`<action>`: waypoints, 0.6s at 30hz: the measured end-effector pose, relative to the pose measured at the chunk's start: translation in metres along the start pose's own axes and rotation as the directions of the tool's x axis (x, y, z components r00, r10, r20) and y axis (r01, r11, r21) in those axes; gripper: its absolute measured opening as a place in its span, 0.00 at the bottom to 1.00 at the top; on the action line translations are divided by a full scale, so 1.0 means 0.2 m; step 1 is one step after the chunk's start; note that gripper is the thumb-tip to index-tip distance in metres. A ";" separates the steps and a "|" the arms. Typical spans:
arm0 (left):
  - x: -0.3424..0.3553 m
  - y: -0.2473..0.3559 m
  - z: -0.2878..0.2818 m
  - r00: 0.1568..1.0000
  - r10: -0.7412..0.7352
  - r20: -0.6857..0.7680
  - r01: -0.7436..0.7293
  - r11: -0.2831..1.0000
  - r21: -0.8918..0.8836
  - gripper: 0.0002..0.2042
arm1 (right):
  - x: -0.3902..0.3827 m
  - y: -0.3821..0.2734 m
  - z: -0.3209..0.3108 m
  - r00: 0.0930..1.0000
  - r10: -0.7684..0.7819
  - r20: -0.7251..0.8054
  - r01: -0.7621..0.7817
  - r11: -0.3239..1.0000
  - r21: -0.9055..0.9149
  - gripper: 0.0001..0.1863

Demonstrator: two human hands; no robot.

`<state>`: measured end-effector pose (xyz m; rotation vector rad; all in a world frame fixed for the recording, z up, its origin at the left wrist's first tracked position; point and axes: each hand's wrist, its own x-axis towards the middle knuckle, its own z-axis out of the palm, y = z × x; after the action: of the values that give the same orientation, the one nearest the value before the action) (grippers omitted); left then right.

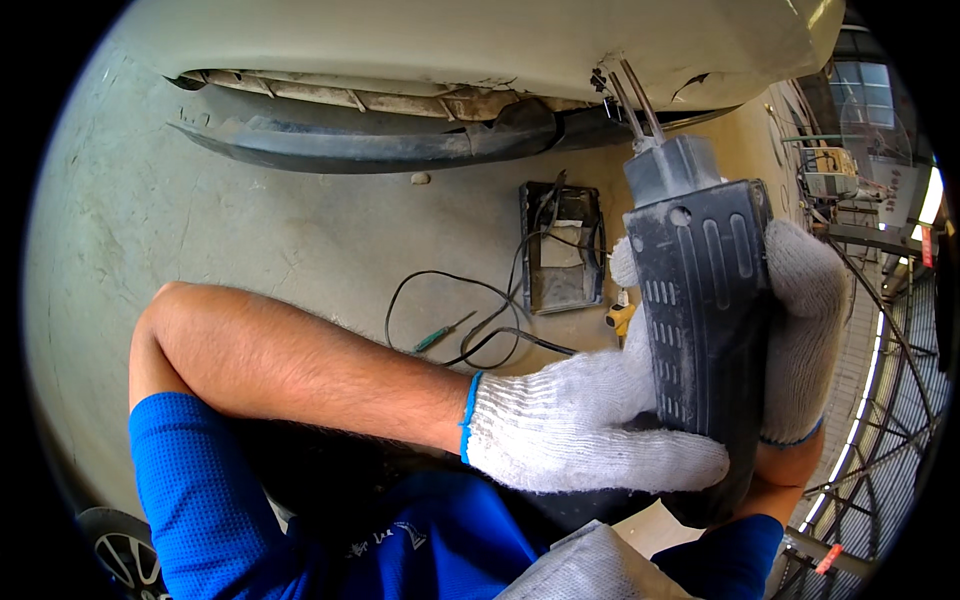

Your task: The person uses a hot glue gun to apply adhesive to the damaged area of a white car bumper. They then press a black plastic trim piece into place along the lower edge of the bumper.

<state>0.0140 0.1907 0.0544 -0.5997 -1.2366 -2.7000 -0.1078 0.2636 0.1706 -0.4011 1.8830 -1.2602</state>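
Observation:
A bulky black handheld tool (700, 290) with a slotted housing, a grey nose block and two metal prongs points up toward the pale car bumper (470, 40). My left hand (590, 430), in a white knit glove, grips the tool's lower part, thumb across it. My right hand (800, 310), also gloved, wraps round its right side. Small black pieces (605, 90) sit by the prong tips at the bumper, which has a crack to their right. A long dark trim strip (350, 145) runs beneath the bumper's broken lower edge.
An open black case (565, 296) lies on the concrete floor (180, 230) with looping cables, a green screwdriver (435, 335) and a small yellow object (620, 320). A wheel (125, 555) shows at lower left. Metal framework and equipment (830, 170) stand along the right.

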 end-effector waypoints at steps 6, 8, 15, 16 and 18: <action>0.01 0.05 -0.01 0.996 -0.087 0.020 0.088 0.994 -0.065 0.26 | -0.03 -0.07 0.05 0.999 -0.030 -0.013 0.028 0.986 -0.164 0.47; -0.01 0.04 -0.01 0.998 -0.070 -0.008 0.070 0.997 -0.043 0.25 | -0.01 -0.06 0.06 0.999 -0.025 0.034 0.028 0.994 -0.106 0.46; -0.02 0.00 -0.02 1.000 0.004 -0.017 -0.004 1.000 0.020 0.26 | 0.02 0.07 -0.11 0.974 -0.190 0.126 0.188 0.982 0.027 0.39; -0.02 0.00 -0.03 1.000 0.012 -0.021 -0.012 0.999 0.034 0.26 | 0.04 0.08 -0.14 0.965 -0.225 0.137 0.225 0.974 0.019 0.39; 0.01 -0.02 -0.02 0.999 0.042 0.017 -0.042 0.999 0.027 0.26 | 0.00 0.05 -0.17 0.964 -0.251 0.090 0.254 0.967 -0.020 0.39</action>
<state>0.0092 0.1901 0.0508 -0.6378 -1.2478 -2.6451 -0.1323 0.2901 0.1681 -0.7205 1.8215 -1.3558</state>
